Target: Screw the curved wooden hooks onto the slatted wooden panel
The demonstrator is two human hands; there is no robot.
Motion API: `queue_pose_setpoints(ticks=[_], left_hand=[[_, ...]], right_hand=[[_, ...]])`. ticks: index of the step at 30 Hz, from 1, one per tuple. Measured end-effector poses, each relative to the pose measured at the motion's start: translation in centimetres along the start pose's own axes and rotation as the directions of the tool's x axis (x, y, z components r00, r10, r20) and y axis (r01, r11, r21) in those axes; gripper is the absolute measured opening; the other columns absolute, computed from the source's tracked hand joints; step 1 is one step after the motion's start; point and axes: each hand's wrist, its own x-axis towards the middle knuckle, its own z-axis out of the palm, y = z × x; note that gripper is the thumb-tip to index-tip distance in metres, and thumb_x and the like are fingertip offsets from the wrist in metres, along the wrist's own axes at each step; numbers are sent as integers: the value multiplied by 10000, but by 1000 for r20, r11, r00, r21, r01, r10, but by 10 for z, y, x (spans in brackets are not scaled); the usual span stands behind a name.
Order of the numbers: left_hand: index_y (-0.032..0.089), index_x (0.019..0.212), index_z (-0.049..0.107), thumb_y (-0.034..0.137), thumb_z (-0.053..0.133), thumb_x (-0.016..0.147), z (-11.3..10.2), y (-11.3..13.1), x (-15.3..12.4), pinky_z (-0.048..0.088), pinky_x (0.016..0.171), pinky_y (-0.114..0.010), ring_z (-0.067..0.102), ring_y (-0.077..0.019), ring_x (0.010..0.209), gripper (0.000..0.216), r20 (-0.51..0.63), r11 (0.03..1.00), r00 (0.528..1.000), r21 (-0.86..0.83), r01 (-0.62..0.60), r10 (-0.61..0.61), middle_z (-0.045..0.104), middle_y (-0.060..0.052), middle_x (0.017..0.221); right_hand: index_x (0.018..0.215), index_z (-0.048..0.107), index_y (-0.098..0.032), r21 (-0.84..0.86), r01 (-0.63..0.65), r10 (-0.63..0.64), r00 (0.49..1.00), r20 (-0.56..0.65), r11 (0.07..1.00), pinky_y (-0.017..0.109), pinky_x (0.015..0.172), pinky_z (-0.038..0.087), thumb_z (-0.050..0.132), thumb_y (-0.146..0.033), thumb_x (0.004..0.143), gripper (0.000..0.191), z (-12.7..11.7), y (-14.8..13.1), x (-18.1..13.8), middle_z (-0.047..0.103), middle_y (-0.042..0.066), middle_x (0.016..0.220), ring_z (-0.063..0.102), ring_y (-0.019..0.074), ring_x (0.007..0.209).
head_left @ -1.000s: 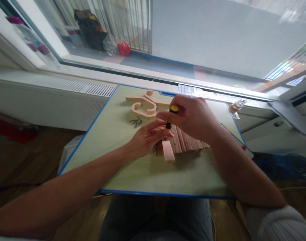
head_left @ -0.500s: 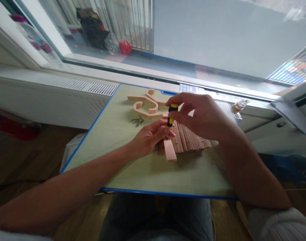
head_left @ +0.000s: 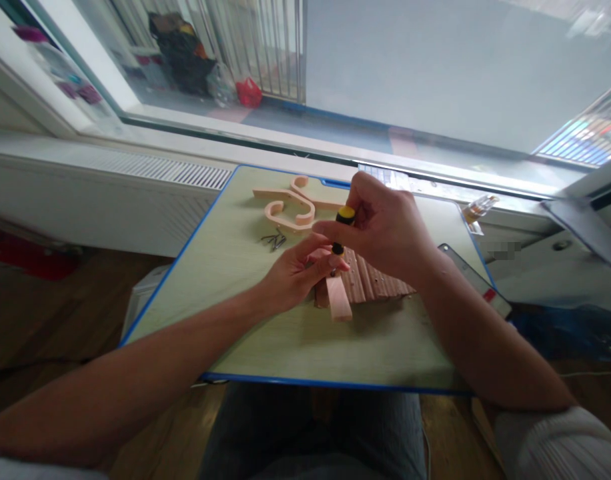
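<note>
My right hand (head_left: 380, 223) is closed round the handle of a yellow and black screwdriver (head_left: 345, 215), which stands nearly upright. Pinched fingers of my left hand (head_left: 305, 270) close about the screwdriver's lower end, just above a pale wooden strip (head_left: 339, 300). The tip and whatever it meets are mostly hidden behind those fingers. Under the strip lies a ridged brown board (head_left: 370, 280) dotted with small holes. Two curved wooden pieces (head_left: 288, 212) with hooked ends rest beyond my left hand, and a few dark metal screws (head_left: 274, 240) lie nearer to it.
Everything lies on a light green table (head_left: 245, 333) with a blue edge. A phone (head_left: 468, 273) is at its right side, partly behind my right forearm. A small bottle (head_left: 479, 209) stands by the window sill, and a radiator (head_left: 135, 193) runs along the left.
My right hand has turned and shifted its grip on the screwdriver, its thumb now lying across the handle. The forearm moved left, uncovering the phone. My left hand stays in place.
</note>
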Motion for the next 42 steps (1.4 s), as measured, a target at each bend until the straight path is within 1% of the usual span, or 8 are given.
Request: queue_pose_setpoints(ticks=[4,9,13,19,24,34,38,42], left_hand=[[199,1160,797,572,800,1026,-1,2,0,587,902,-332,781,-190,951,397,-13,998,1000,66,11,-11,860,-74,1038],[233,1229,767,556,785,1045,-1,2,1,562,912,-326,783,-180,961,373,10,1000,1000,5,7,-7,867,-51,1020],[243,1233,771,563,791,1041,-1,3,0,551,922,-318,779,-173,970,373,11,1000,1000,-16,16,-16,865,-45,1012],[229,1304,765,598,751,1058,-2,3,0,564,929,-331,773,-188,992,444,11,1000,1000,14,13,-13,856,-63,1037],[253,1341,688,588,798,1027,-3,-3,0,582,984,-358,804,-192,1015,472,39,1000,999,-13,11,-11,866,-48,1056],[230,1199,713,488,844,1011,1,-2,-1,621,877,-333,818,-185,937,345,-5,1000,1000,-16,8,-8,872,-42,1013],[207,1133,770,534,819,1021,-1,0,0,612,907,-346,807,-196,944,349,-13,999,1000,34,6,-6,868,-70,1028],[216,1230,764,561,797,1034,-2,2,1,590,908,-348,807,-200,957,398,-5,999,1000,36,-5,5,869,-71,1028]], right_hand=[[877,676,-227,42,2,-3,999,46,999,336,629,412,914,-501,836,366,-7,2,2,677,-40,763,527,113,653],[1266,812,-183,236,19,-68,977,200,972,345,783,577,796,-328,931,365,-24,1,5,833,55,1205,728,146,840],[1210,858,-171,255,0,-66,965,253,967,358,801,587,723,-264,959,300,-28,-2,4,861,53,1101,755,168,854],[1179,862,-188,174,8,-42,981,192,985,350,752,546,740,-317,967,277,-22,-1,4,853,30,1002,697,149,774],[977,788,-190,120,50,-61,995,85,991,340,716,497,794,-363,928,180,-14,0,3,789,9,896,640,136,742],[869,675,-250,-59,43,-42,999,9,997,353,661,387,866,-507,891,322,-4,-4,1,632,-34,741,496,140,687],[906,722,-228,16,8,-9,998,55,1000,355,705,464,898,-507,864,333,-8,0,3,693,-7,815,591,161,767],[1165,818,-184,203,0,-41,979,198,979,374,851,570,834,-392,924,318,-19,2,5,814,54,1141,713,174,906]])
